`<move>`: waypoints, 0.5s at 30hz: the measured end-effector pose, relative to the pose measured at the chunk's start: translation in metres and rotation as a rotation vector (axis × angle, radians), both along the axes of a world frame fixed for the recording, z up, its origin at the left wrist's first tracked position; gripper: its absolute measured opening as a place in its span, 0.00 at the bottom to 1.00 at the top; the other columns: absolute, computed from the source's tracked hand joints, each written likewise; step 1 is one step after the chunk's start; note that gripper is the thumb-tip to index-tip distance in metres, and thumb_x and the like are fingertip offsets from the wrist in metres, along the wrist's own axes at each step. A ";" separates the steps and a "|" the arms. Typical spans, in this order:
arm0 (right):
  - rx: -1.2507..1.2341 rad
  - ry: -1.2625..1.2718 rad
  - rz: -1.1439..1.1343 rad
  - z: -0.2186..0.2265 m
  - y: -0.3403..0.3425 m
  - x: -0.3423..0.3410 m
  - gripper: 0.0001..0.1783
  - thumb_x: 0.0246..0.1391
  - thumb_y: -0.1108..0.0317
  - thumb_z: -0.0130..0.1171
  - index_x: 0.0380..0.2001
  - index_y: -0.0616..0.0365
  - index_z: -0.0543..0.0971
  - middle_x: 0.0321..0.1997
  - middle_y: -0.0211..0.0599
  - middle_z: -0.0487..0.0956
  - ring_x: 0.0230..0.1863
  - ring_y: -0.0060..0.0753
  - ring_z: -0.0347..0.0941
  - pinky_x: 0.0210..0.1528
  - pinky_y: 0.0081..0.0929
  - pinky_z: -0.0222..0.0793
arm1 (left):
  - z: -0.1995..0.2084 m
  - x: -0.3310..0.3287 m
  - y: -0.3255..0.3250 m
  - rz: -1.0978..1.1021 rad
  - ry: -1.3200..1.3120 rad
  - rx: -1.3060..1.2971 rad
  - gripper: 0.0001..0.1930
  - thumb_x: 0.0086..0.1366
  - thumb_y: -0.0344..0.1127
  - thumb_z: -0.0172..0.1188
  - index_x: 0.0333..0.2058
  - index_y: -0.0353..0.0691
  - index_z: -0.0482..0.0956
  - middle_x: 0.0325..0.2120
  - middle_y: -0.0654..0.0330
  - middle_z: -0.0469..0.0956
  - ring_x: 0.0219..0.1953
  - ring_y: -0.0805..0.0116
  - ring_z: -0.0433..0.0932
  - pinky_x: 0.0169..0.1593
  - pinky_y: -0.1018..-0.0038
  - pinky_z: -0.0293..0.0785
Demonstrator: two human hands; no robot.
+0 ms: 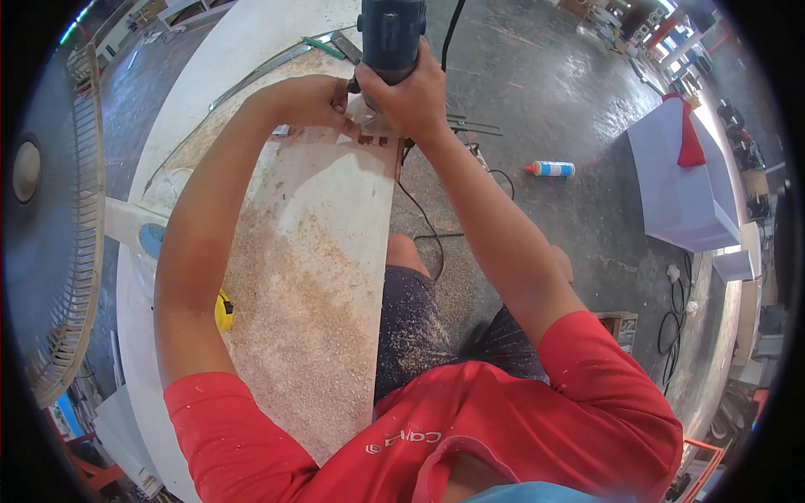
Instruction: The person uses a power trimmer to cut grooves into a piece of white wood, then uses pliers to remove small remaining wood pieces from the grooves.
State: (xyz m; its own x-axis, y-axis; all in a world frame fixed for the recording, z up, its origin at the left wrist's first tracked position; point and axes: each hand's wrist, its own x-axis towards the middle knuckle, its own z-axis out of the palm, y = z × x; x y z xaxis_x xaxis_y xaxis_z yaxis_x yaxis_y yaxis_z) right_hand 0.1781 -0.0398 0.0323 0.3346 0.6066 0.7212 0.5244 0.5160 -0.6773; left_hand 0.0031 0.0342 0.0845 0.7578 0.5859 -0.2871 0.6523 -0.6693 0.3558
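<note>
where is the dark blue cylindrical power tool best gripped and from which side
Probably around the lower housing of the dark blue cylindrical power tool, from the right: its rounded body suits a wrapped palm, as the right hand shows. Keep clear of the black cord to its right.

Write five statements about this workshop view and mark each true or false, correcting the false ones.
1. The right hand grips a dark blue cylindrical power tool. True.
2. Every bottle in view stands upright. False: the white-and-blue bottle with a red tip lies on its side on the grey floor.
3. Pale sawdust is scattered on the long white board. True.
4. No box in view has cloth over it. False: a bright red cloth hangs over the white rectangular box.
5. A round fan with a beige guard is at the person's left. True.
</note>
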 end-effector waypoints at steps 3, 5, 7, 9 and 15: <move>0.001 -0.012 0.002 -0.003 -0.008 -0.005 0.34 0.41 0.54 0.77 0.45 0.63 0.73 0.35 0.50 0.85 0.36 0.53 0.86 0.41 0.42 0.81 | 0.003 -0.005 -0.010 0.015 -0.005 0.011 0.30 0.51 0.53 0.80 0.38 0.34 0.77 0.28 0.60 0.77 0.34 0.63 0.76 0.42 0.66 0.72; 0.022 -0.013 0.021 -0.010 -0.012 -0.007 0.34 0.41 0.54 0.77 0.45 0.63 0.73 0.34 0.50 0.85 0.36 0.53 0.86 0.40 0.41 0.81 | -0.008 -0.010 -0.013 -0.005 -0.059 0.053 0.30 0.51 0.53 0.80 0.39 0.34 0.78 0.29 0.60 0.77 0.34 0.62 0.76 0.42 0.65 0.72; 0.055 -0.016 0.045 -0.013 -0.011 -0.008 0.34 0.41 0.54 0.78 0.45 0.63 0.72 0.34 0.49 0.85 0.35 0.53 0.86 0.40 0.41 0.81 | -0.012 -0.014 -0.012 -0.019 -0.114 0.107 0.31 0.50 0.52 0.81 0.40 0.33 0.78 0.29 0.59 0.77 0.34 0.62 0.76 0.42 0.65 0.72; 0.111 -0.053 0.045 -0.013 -0.005 -0.004 0.35 0.41 0.54 0.78 0.45 0.63 0.72 0.34 0.49 0.85 0.35 0.53 0.86 0.39 0.41 0.81 | -0.013 -0.013 -0.006 -0.025 -0.101 0.098 0.36 0.49 0.56 0.79 0.48 0.35 0.78 0.35 0.55 0.81 0.41 0.54 0.81 0.46 0.61 0.75; 0.060 -0.055 0.027 -0.009 0.000 -0.001 0.35 0.41 0.54 0.78 0.45 0.63 0.73 0.34 0.50 0.85 0.35 0.54 0.86 0.40 0.42 0.81 | -0.002 -0.003 -0.007 -0.008 -0.002 0.099 0.35 0.50 0.55 0.79 0.49 0.35 0.78 0.36 0.54 0.81 0.43 0.54 0.80 0.48 0.62 0.75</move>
State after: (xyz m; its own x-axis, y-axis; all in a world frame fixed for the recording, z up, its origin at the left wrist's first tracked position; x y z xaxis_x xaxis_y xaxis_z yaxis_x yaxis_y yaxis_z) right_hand 0.1774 -0.0394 0.0236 0.2780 0.5696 0.7735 0.5454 0.5693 -0.6152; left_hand 0.0001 0.0277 0.0824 0.7634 0.6051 -0.2261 0.6458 -0.7068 0.2889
